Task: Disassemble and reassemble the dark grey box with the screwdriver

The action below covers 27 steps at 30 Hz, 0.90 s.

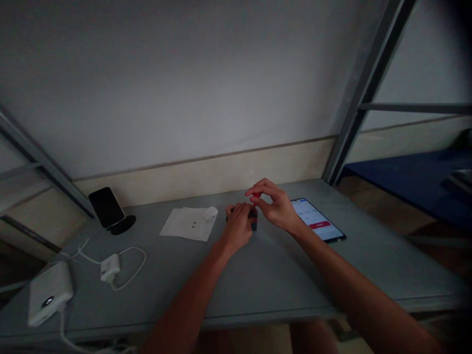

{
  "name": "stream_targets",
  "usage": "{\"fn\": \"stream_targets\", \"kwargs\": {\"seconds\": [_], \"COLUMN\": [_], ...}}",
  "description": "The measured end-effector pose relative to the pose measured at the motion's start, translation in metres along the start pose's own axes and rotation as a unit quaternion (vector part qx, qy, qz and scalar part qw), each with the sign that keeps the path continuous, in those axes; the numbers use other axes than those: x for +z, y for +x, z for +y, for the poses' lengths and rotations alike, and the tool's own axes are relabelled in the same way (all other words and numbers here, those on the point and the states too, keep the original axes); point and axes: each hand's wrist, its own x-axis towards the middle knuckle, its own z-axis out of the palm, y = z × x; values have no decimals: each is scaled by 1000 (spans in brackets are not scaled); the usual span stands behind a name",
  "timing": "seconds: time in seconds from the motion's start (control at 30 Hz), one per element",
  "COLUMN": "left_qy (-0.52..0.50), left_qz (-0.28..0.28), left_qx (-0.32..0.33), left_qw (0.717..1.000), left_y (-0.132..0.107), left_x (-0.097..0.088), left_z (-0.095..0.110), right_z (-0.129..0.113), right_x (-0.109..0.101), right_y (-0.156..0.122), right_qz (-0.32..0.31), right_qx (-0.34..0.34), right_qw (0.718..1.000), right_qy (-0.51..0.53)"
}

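Both hands meet over the middle of the grey table point(258, 275). My left hand point(238, 227) is closed around a small dark object point(252, 216), mostly hidden by the fingers. My right hand point(275, 205) pinches a small red piece point(255, 195) between thumb and forefinger, right above the dark object. I cannot tell whether the red piece is joined to the dark object.
A lit phone point(317, 219) lies flat just right of the hands. A white sheet point(189, 223) with a small white case point(210, 213) lies to the left. Farther left stand a dark phone on a stand point(107, 207), a white charger with cable point(110, 268) and a white box point(49, 293).
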Motion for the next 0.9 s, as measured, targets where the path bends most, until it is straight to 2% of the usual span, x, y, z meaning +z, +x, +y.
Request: {"fn": "stream_targets", "kwargs": {"seconds": [0.13,0.2,0.37,0.53,0.73,0.9], "left_qy": [-3,-4,5,6,11,8], "left_qz": [0,0,-9,-11,-7,-11], "left_qx": [0,-6,-14,-1,-2,4], "left_qw": [1000,1000,1000,1000,1000,1000], "left_y": [0,0,0,1,2,2], "left_x": [1,1,0,-2,-2,-1], "left_z": [-1,-1,1,2,1,0], "right_z": [2,2,-1,-2,-2,0], "right_x": [-1,-2,-1,-1,0,-2], "right_y": [-1,-1,0,0,1,0], "right_qz": [-25,-35,14,-24,26,-21], "right_qx": [27,19,-6,10,-5,0], "right_qw": [999,999,1000,999,999,1000], "right_qy": [23,23,-26,18,-25,17]}}
